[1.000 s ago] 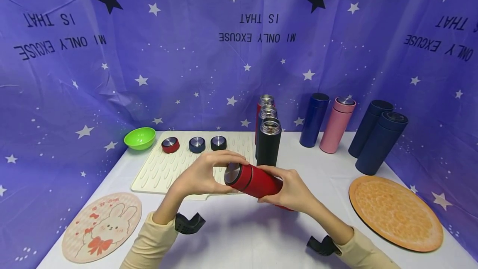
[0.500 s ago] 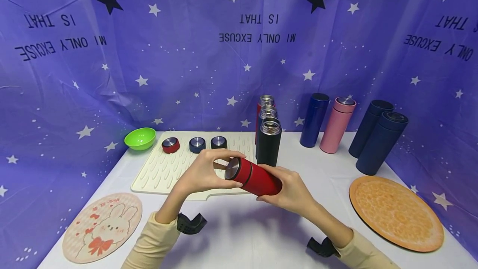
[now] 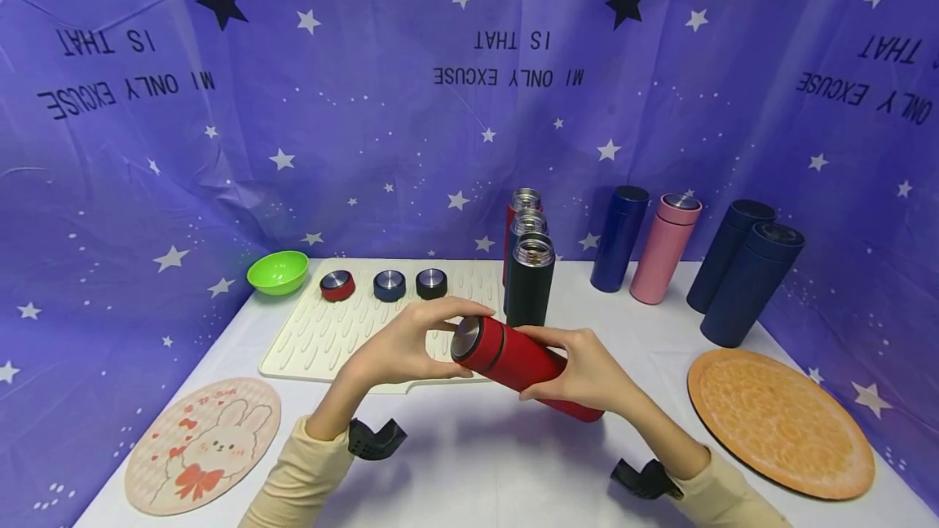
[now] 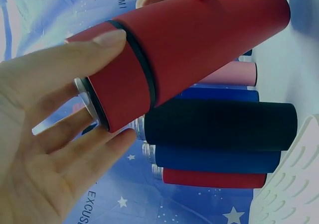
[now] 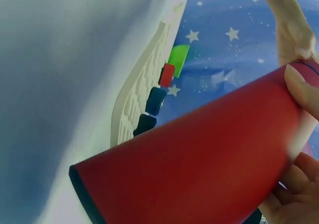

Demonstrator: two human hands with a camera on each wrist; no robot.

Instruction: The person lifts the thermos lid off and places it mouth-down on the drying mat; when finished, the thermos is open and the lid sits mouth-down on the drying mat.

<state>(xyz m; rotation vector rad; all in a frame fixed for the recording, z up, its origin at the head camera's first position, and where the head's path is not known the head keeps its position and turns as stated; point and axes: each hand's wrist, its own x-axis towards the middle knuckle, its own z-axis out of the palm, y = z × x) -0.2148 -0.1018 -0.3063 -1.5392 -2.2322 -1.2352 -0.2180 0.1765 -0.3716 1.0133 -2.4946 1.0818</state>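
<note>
A red thermos flask is held tilted above the table, its steel-topped lid on the upper left end. My left hand grips the lid, the thumb lying across it near the black seam in the left wrist view. Around the body, my right hand holds the flask from the other side. Behind them stand three lidless flasks in a row: black, blue and red. Three loose lids, red, blue and black, sit on a cream mat.
Lidded flasks stand at the back right: blue, pink and two dark navy ones. An orange round mat lies right, a rabbit mat left. A green bowl is at the back left.
The flask's base has swung down and to the right, so more of its lower body shows. My right hand has shifted slightly right; my left hand stays around the lid.
</note>
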